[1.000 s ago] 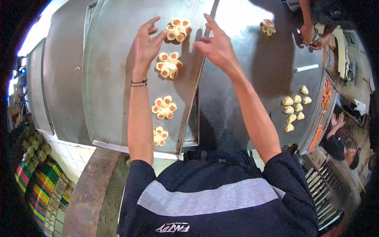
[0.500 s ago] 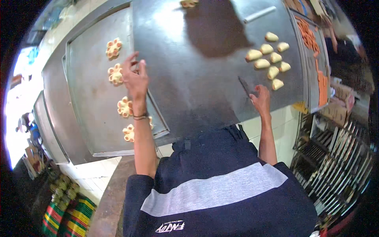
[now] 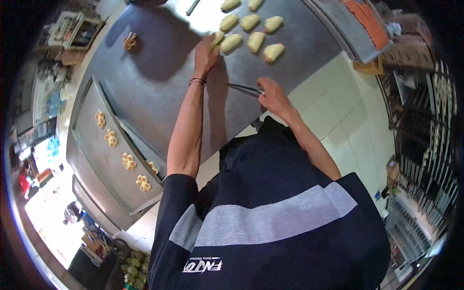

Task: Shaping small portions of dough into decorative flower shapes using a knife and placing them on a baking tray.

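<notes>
My left hand (image 3: 206, 56) reaches across the metal table to the near left side of a group of pale dough rolls (image 3: 231, 43). Its fingers close on the leftmost dough roll (image 3: 218, 38), partly hiding it. Orange filling shows at the ends of some rolls. A thin dark knife (image 3: 245, 88) is in my right hand (image 3: 275, 98), blade pointing left just above the tabletop, near the front edge. Several flower-shaped dough pieces with orange rounds (image 3: 111, 138) lie in a row on the metal tray (image 3: 92, 145) at the left.
Another flower-shaped piece (image 3: 130, 41) sits at the table's far left. A white rod (image 3: 193, 7) lies at the far edge. Orange sausages (image 3: 366, 21) fill a tray at the right, above cardboard boxes (image 3: 408, 50). A rack (image 3: 432, 135) stands further right, beyond the tiled floor (image 3: 333, 101).
My left hand has left the tray of dough flowers and gone right to a dough roll. My right hand still has the knife, its blade now lying more sideways. The view has turned rightward.
</notes>
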`<state>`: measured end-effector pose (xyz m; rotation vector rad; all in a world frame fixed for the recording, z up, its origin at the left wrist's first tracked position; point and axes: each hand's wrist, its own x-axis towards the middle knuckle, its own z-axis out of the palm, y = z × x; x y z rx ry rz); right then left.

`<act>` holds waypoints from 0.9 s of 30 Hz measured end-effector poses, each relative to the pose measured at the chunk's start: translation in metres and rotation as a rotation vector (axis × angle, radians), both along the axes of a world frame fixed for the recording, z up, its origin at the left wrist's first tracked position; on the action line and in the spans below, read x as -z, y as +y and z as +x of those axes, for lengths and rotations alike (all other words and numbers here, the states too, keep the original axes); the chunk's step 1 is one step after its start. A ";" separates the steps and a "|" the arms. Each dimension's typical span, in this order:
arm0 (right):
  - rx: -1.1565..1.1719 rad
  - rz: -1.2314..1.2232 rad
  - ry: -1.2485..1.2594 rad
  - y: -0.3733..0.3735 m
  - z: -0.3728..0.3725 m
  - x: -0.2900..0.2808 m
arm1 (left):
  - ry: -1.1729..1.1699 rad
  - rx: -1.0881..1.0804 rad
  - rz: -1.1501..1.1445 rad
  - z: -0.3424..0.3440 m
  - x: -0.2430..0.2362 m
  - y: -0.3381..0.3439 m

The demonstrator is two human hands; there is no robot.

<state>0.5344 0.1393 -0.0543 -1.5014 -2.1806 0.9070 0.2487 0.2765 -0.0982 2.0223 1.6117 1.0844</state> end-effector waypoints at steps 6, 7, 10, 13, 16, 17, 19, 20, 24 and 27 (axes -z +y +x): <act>0.311 -0.114 0.014 -0.004 0.084 -0.024 | 0.014 -0.222 -0.064 0.044 -0.012 -0.021; 0.292 -0.104 0.020 -0.002 0.086 -0.032 | -0.092 -0.183 -0.197 0.039 -0.034 -0.032; 0.363 -0.172 0.058 0.001 0.094 -0.036 | -0.333 -0.277 -0.392 0.032 -0.086 -0.081; 0.198 -0.050 0.125 0.016 0.084 -0.033 | -0.207 -0.345 -0.155 0.007 -0.110 -0.154; -0.023 0.051 0.072 0.027 0.056 -0.012 | 0.019 -0.394 -0.024 -0.003 -0.113 -0.213; -0.156 0.041 0.043 0.030 0.035 -0.009 | 0.036 -0.367 -0.077 -0.017 -0.078 -0.243; -0.256 0.072 0.118 0.023 -0.011 -0.032 | 0.042 -0.289 -0.304 -0.038 -0.025 -0.295; -0.313 0.029 0.101 0.019 -0.023 -0.037 | 0.020 -0.287 -0.266 -0.033 -0.026 -0.305; -0.536 -0.235 0.066 -0.010 -0.073 -0.057 | 0.085 -0.573 -0.025 0.000 -0.040 -0.325; -0.695 -0.212 0.048 -0.045 -0.115 -0.054 | -0.191 -0.689 -0.170 -0.021 -0.020 -0.350</act>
